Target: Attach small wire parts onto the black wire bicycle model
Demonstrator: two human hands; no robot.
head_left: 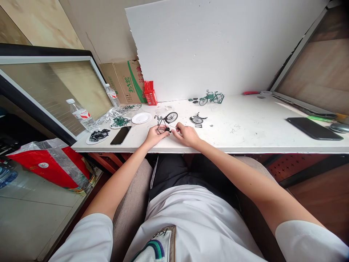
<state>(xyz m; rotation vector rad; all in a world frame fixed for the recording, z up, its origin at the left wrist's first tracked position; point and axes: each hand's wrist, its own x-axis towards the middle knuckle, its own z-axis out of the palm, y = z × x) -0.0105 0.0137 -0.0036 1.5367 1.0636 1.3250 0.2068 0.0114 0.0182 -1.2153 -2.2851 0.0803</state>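
Near the table's front edge, my left hand [156, 137] is closed around the frame of a small black model bicycle [167, 119]. One spoked wheel of the model points up and away from me. Close by on the right, my right hand [186, 134] has its thumb and forefinger pinched at the model's side, with what looks like a thin dark piece between them; its kind is too small to tell. Beyond my right hand lies a loose black wheel assembly [197, 119] with small dark strips [199, 126] beside it.
A green model bicycle [211, 97] stands by the white back panel. To the left are plates of black parts [98, 136] and green parts [120, 122], a bare white plate [141, 118], a phone [121, 135] and water bottles [83, 115]. A dark tablet-like device [313, 128] lies right.
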